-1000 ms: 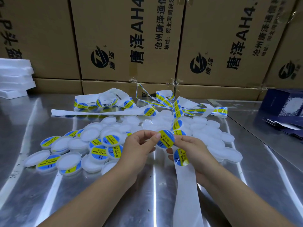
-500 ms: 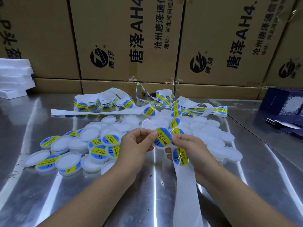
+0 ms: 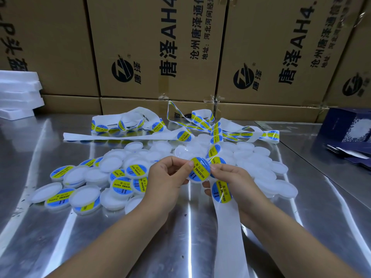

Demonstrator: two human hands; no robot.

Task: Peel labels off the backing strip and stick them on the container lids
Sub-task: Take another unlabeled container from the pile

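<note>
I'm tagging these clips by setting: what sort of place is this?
Probably a small packing workshop or warehouse: stacked printed cartons behind a steel worktable, a heap of white lids, and label strips for hand labelling.

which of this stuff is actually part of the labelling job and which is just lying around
In the job: left hand and right hand pinching the held lid, backing strip, blank lids, labelled lids.
Lying about: cardboard boxes, white foam trays, dark blue box.
</note>
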